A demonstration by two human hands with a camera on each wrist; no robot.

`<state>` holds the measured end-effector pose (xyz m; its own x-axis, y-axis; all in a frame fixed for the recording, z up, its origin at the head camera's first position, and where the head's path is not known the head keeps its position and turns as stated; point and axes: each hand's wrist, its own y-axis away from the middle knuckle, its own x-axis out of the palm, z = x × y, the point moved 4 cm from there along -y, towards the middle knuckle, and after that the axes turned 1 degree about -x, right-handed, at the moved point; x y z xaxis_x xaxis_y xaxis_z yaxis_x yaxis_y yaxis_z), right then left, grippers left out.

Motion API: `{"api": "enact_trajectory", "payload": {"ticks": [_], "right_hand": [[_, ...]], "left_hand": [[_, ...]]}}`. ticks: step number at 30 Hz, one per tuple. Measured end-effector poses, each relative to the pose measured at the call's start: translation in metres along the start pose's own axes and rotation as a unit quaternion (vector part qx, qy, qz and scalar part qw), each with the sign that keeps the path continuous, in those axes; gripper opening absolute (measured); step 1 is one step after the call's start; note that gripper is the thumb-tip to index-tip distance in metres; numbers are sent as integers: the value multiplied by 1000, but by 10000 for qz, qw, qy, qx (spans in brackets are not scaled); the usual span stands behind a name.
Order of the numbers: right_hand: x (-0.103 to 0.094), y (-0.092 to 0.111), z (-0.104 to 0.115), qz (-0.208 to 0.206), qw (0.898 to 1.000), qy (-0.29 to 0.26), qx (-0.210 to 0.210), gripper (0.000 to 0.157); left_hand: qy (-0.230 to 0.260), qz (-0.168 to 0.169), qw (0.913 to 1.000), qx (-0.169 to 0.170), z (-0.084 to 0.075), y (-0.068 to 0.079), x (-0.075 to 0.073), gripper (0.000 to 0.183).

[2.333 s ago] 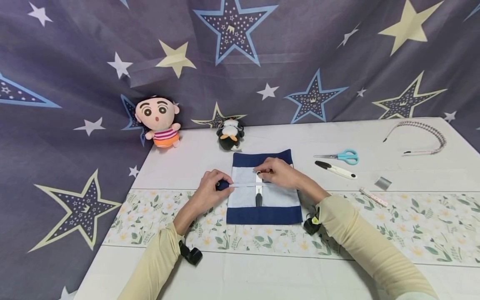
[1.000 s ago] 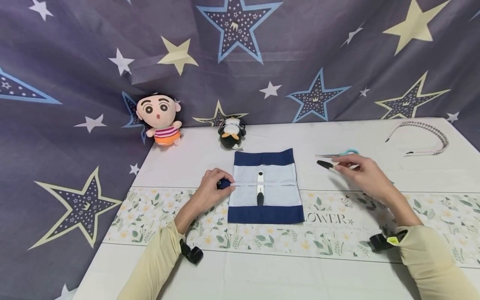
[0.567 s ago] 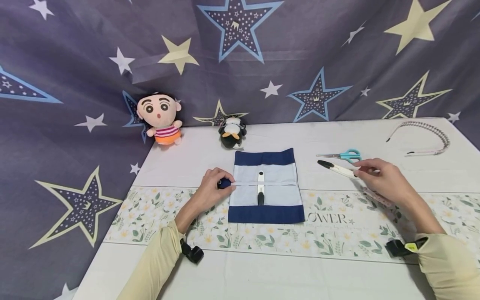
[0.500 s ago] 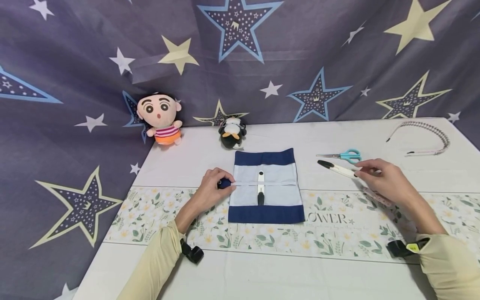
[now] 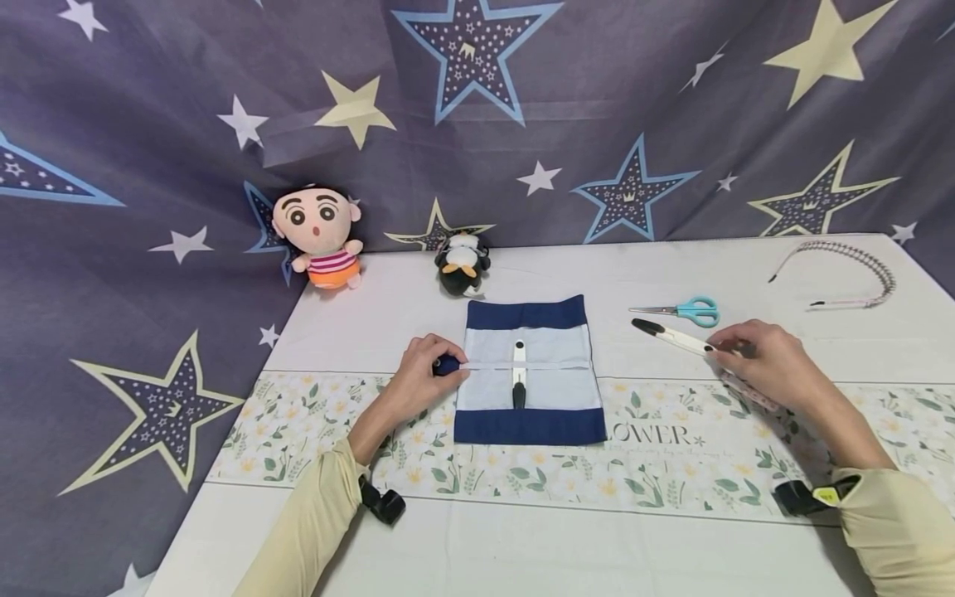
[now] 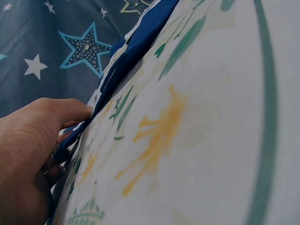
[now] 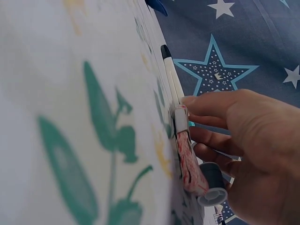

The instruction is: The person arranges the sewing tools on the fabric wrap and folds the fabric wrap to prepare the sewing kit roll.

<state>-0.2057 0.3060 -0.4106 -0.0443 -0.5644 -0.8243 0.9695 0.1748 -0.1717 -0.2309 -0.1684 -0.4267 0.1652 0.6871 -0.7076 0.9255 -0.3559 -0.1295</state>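
My left hand (image 5: 423, 373) pinches the left edge of a navy-bordered, pale blue fabric roll (image 5: 485, 390), beside its small navy strap. In the left wrist view, my left fingers press on the navy cloth (image 6: 126, 58). A white tool with a black end (image 5: 519, 365) lies upright under the roll's elastic band. At right, my right hand (image 5: 768, 361) has thumb and fingertip at the near end of a white, pen-shaped tool with a black cap (image 5: 671, 337), lying on the table. In the right wrist view, that tool (image 7: 171, 75) runs behind my fingertip.
Blue-handled scissors (image 5: 690, 311) lie behind the capped tool. A pink patterned bundle (image 7: 190, 161) and a dark thread spool (image 7: 213, 185) lie under my right hand. A headband (image 5: 858, 257), a penguin plush (image 5: 461, 264) and a doll (image 5: 321, 240) stand farther back.
My right hand has left the tool under the elastic and moved right, past the scissors, to the end of the capped tool. My left hand keeps its grip on the fabric roll.
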Motion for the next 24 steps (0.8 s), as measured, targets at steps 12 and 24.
{"api": "enact_trajectory", "payload": {"ticks": [12,24], "right_hand": [[4,-1,1,-268,9982,443,-308,19],[-5,3,5,-727,9949,-231,-666,15]], "left_hand": [[-11,8,10000,-21,-1,0,-1,14],[-27,44,10000,-32,-2,0,0,14]]}}
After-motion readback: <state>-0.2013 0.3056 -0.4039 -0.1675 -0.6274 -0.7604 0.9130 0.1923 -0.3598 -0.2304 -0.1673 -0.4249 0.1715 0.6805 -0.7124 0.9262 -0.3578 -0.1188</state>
